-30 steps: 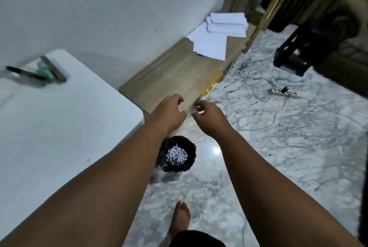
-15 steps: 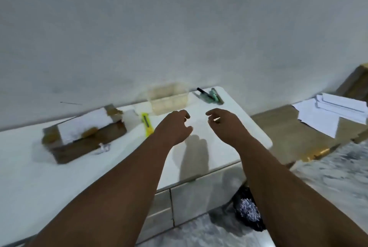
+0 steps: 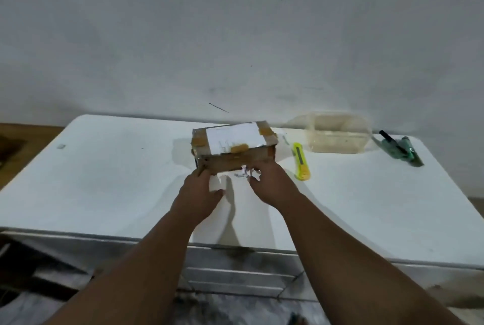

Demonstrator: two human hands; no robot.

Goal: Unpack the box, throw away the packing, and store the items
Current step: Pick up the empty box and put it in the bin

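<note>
A brown cardboard box (image 3: 234, 147) with a white label and tape patches stands on the white cabinet top (image 3: 110, 183), towards the back. My left hand (image 3: 199, 195) is at the box's front left bottom corner, fingers spread, fingertips touching the cardboard. My right hand (image 3: 272, 184) is just in front of the box's right half, fingers apart. Its fingertips are at a few white shredded paper scraps (image 3: 245, 171) lying against the box's front. Neither hand holds anything.
A yellow utility knife (image 3: 301, 159) lies right of the box. Behind it stands a clear plastic container (image 3: 337, 133). A black pen and green items (image 3: 400, 146) lie at the far right. The wall is close behind, and drawers are below the front edge.
My view has swung left from the floor and waste bin to the cabinet top. Both hands have moved forward to the box's front face.
</note>
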